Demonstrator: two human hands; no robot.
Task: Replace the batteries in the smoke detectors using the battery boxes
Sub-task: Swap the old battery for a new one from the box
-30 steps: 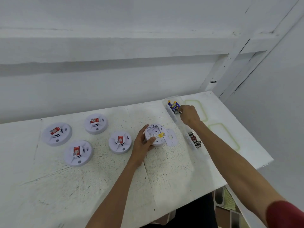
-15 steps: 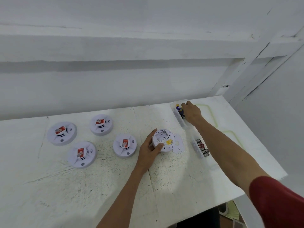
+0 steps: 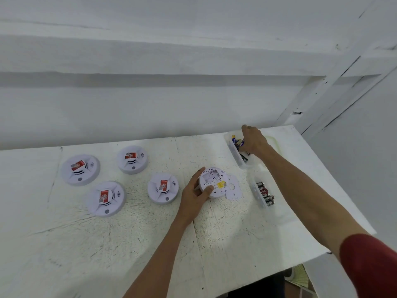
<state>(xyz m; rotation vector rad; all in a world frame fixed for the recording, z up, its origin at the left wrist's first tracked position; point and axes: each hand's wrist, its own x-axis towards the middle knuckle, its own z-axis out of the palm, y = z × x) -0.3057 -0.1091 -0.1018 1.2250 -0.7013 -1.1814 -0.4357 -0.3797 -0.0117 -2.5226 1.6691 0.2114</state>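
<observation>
White-painted walls closing in behind a scuffed white bench (image 3: 214,244). Sitting toward the bench's left end: four closed smoke detectors (image 3: 162,188), faces up, well apart from the work. Lying upside down near the middle: an opened detector (image 3: 212,184), battery bay exposed, its loose cover plate (image 3: 233,188) touching it on the right. Steadying that detector: left hand (image 3: 194,197), fingers curled round its near-left rim. Reaching into the far battery box (image 3: 238,152) by the bench's back-right corner: right hand (image 3: 252,140), fingers closing over blue-wrapped cells; impossible to tell whether one is actually pinched. Sitting nearer the right edge: a second battery box (image 3: 262,194) holding red-and-black cells.

Judging the step as fetching a fresh cell. Worth pinching a single cell by its middle, lifting straight out without dragging the box, checking polarity against the bay markings, and keeping the detector pressed flat during insertion.
</observation>
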